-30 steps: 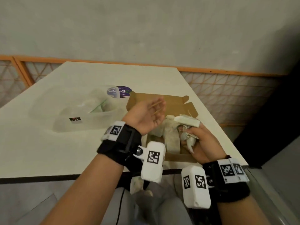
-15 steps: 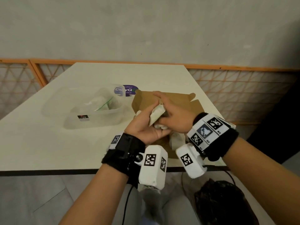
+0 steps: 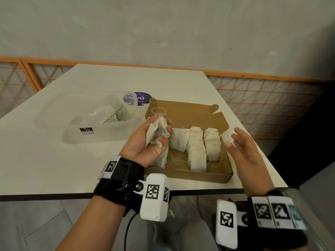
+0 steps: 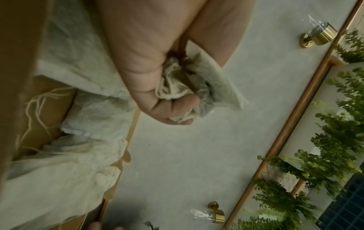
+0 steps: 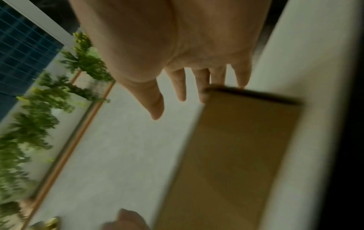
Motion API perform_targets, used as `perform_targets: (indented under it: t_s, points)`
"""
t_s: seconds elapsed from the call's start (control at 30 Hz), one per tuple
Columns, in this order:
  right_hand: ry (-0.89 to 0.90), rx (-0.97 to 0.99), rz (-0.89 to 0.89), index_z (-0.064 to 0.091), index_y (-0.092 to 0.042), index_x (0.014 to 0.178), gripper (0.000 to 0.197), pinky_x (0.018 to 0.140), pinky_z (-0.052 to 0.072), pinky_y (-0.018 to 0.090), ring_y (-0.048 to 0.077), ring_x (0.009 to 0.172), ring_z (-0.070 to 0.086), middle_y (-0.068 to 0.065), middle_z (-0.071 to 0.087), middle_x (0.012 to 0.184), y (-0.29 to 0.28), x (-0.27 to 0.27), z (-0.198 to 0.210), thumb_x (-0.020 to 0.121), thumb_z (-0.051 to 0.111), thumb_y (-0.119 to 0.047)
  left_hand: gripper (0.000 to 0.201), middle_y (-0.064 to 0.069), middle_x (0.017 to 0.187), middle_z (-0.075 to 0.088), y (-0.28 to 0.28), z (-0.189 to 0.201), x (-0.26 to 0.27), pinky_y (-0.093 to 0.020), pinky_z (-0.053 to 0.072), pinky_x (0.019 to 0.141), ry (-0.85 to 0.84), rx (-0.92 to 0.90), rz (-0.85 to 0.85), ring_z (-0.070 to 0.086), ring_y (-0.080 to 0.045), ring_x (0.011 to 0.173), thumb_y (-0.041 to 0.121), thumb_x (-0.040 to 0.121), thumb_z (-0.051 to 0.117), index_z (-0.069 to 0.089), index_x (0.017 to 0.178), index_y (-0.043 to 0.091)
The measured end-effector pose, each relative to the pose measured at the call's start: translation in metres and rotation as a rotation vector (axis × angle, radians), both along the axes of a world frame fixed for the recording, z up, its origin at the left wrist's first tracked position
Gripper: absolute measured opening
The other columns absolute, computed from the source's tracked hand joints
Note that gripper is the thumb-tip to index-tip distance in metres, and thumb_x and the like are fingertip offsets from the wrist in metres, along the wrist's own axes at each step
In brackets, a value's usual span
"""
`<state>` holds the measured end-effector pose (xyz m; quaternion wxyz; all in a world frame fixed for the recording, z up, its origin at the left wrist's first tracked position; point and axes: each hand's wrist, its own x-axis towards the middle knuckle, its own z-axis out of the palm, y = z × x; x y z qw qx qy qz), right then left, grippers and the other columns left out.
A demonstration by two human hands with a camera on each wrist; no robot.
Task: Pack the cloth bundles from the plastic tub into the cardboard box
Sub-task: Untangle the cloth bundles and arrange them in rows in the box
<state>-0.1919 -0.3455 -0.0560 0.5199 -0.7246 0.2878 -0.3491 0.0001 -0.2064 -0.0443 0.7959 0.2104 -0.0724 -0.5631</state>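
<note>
Above the cardboard box's (image 3: 203, 175) left edge, our left hand (image 3: 145, 144) grips a cloth bundle (image 3: 156, 131); our right hand (image 3: 243, 151) hovers spread.

The left hand (image 3: 145, 142) holds a crumpled cloth bundle (image 3: 156, 131) over the left side of the cardboard box (image 3: 195, 176). The right hand (image 3: 243, 153) is spread out, holding nothing, by the box's right side. More bundles (image 3: 196, 147) lie in the box. The plastic tub (image 3: 76, 131) sits to the left on the white table (image 3: 45, 160).
</note>
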Motion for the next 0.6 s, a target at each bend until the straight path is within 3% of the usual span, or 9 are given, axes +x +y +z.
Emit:
perform_targets:
  t_s: [0.07,0.13,0.23,0.3,0.4,0.5,0.53,0.6]
  points:
    - [0.030,0.037,-0.024,0.040,-0.034,0.134,0.045,0.113,0.031,0.037,0.005,0.130,0.039,-0.007,0.044,0.140,0.004,-0.003,-0.025,0.092,0.053,-0.022,0.014,-0.004,0.086,0.062,0.000,0.000,-0.002,-0.015,0.044,0.043,-0.013,0.012,0.007,0.062,-0.012,0.068,0.027,0.091,0.055,0.061,0.090,0.015]
    - [0.025,-0.055,-0.056,0.043,-0.025,0.135,0.040,0.112,0.033,0.032,0.006,0.127,0.043,-0.007,0.048,0.138,0.010,0.000,-0.039,0.096,0.048,-0.018,0.020,-0.005,0.085,0.063,-0.001,-0.001,-0.005,-0.015,0.044,0.043,-0.036,0.049,0.004,0.062,-0.012,0.069,0.029,0.092,0.048,0.062,0.088,0.015]
    - [0.065,-0.176,-0.026,0.048,-0.018,0.132,0.038,0.103,0.028,0.004,0.004,0.125,0.042,-0.004,0.049,0.137,0.011,0.005,-0.041,0.095,0.042,-0.017,0.017,-0.006,0.086,0.064,-0.006,-0.002,-0.011,-0.015,0.045,0.043,-0.131,0.114,-0.019,0.064,-0.013,0.070,0.028,0.086,0.053,0.062,0.090,0.013]
    - [0.065,-0.160,0.050,0.048,-0.018,0.131,0.040,0.100,0.024,-0.003,0.001,0.126,0.038,-0.002,0.046,0.140,0.008,0.008,-0.035,0.095,0.041,-0.002,0.018,-0.007,0.087,0.064,-0.010,-0.002,-0.015,-0.015,0.046,0.044,-0.178,0.161,-0.048,0.063,-0.013,0.071,0.027,0.082,0.057,0.064,0.089,0.012]
    - [0.020,-0.115,0.149,0.052,-0.030,0.124,0.041,0.109,0.024,0.009,0.000,0.131,0.034,-0.003,0.044,0.142,0.005,0.010,-0.032,0.095,0.042,-0.002,0.018,-0.009,0.088,0.064,-0.015,0.000,-0.018,-0.015,0.046,0.043,-0.183,0.229,-0.083,0.061,-0.013,0.072,0.026,0.081,0.059,0.064,0.088,0.010]
    - [0.001,-0.052,0.205,0.058,-0.039,0.121,0.031,0.117,0.024,0.034,0.006,0.137,0.031,-0.007,0.045,0.143,0.005,0.012,-0.030,0.091,0.055,-0.030,0.015,-0.010,0.093,0.065,-0.020,0.000,-0.023,-0.016,0.047,0.044,-0.295,0.301,-0.107,0.064,-0.014,0.069,0.024,0.091,0.055,0.064,0.094,0.012]
    - [-0.007,-0.042,0.219,0.059,-0.040,0.119,0.033,0.116,0.024,0.035,0.004,0.136,0.032,-0.008,0.045,0.142,0.006,0.012,-0.029,0.087,0.059,-0.037,0.017,-0.010,0.097,0.066,-0.021,0.000,-0.025,-0.016,0.048,0.045,-0.378,0.330,-0.114,0.064,-0.013,0.069,0.024,0.092,0.055,0.065,0.101,0.012]
    - [-0.027,-0.024,0.226,0.061,-0.038,0.114,0.031,0.110,0.028,0.016,-0.012,0.127,0.035,-0.008,0.047,0.137,0.010,0.012,-0.024,0.083,0.064,-0.034,0.028,-0.008,0.102,0.066,-0.023,0.000,-0.029,-0.015,0.048,0.047,-0.549,0.379,-0.124,0.064,-0.008,0.067,0.023,0.092,0.055,0.063,0.116,0.009]
